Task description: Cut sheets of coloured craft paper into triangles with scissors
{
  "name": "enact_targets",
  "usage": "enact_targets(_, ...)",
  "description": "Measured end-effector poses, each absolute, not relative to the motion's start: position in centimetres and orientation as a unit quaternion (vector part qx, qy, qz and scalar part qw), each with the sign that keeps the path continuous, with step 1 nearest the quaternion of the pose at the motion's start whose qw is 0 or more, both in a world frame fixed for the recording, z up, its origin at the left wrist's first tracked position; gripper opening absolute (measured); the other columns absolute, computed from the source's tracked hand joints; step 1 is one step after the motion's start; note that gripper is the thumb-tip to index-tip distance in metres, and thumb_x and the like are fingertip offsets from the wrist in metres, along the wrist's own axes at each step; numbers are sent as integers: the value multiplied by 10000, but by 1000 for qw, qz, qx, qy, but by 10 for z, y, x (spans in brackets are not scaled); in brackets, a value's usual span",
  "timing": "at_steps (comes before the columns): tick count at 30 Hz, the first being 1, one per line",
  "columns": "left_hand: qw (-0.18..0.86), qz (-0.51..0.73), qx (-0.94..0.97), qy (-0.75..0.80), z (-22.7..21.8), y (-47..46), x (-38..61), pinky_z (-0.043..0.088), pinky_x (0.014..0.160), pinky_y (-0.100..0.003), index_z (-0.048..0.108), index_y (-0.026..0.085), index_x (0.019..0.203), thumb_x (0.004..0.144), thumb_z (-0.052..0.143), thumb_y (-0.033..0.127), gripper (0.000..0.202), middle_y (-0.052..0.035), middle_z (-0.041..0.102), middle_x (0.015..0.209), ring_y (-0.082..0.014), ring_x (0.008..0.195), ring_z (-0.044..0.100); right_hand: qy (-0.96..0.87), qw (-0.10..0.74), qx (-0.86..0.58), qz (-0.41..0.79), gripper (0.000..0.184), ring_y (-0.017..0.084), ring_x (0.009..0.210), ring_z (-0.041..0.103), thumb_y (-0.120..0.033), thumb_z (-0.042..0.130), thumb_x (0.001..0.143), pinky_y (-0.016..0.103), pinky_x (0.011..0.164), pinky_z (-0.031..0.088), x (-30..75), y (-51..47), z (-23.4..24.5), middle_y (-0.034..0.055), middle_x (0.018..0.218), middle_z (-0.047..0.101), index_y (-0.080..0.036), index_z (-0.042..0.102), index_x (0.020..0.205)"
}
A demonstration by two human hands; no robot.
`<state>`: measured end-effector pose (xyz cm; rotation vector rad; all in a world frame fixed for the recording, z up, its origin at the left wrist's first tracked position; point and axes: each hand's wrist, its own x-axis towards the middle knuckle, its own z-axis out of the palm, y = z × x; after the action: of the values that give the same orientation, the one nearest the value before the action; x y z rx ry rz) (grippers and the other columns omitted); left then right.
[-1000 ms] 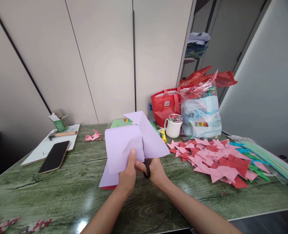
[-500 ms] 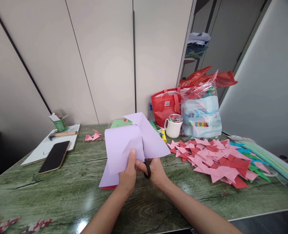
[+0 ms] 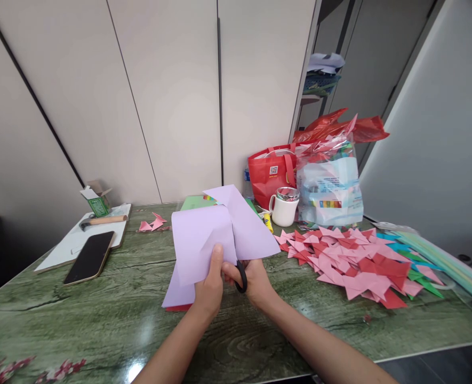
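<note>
My left hand [image 3: 212, 280] pinches the lower edge of a lilac sheet of paper [image 3: 201, 234], thumb on top. In my right hand [image 3: 255, 280] is a pair of scissors [image 3: 241, 277]; a black handle loop shows round the thumb, while the blades are hidden by the paper. A slit runs up from the scissors and parts the sheet, with the right-hand piece [image 3: 252, 224] slanting away to the right. Beneath it lie more lilac paper [image 3: 175, 293] and a red sheet [image 3: 178, 308] on the green table.
Folded pink and red paper pieces [image 3: 351, 261] are heaped on the right. Behind them stand a white mug [image 3: 285, 208], a red bag [image 3: 270, 186] and a clear plastic bag [image 3: 329, 186]. A phone [image 3: 89, 257] and a hammer [image 3: 103, 220] lie left, near a small green box [image 3: 98, 202].
Almost nothing differs. The right-hand piece of lilac paper has shifted very slightly to the right; both hands keep their places.
</note>
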<state>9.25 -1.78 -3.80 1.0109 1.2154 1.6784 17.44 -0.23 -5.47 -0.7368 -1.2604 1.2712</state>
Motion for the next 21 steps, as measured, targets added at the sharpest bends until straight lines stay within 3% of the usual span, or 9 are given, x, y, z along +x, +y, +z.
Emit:
enact_targets(7, 428, 651, 424, 461, -43, -15, 91, 391, 392, -236, 485, 192, 411, 720, 515, 512, 446, 27, 451, 371, -114, 384, 446, -540, 564, -312, 542, 280, 85, 399, 400, -396, 688, 592, 201, 384, 336, 175, -2, -54, -22, 439, 514, -142, 574, 615)
enact_targets(15, 436, 655, 412, 459, -41, -15, 92, 362, 366, -234, 502, 189, 476, 713, 537, 487, 382, 38, 440, 388, -107, 372, 426, -540, 557, -318, 545, 301, 95, 394, 424, -425, 677, 586, 212, 385, 337, 174, -3, -53, -18, 435, 512, -140, 586, 617)
enact_targets(21, 441, 620, 436, 480, -36, -18, 91, 358, 384, -237, 461, 199, 384, 733, 498, 495, 459, 26, 428, 352, -105, 362, 422, -531, 552, -321, 557, 310, 123, 446, 474, -430, 688, 565, 223, 416, 351, 174, -3, -52, -4, 434, 517, -141, 576, 554)
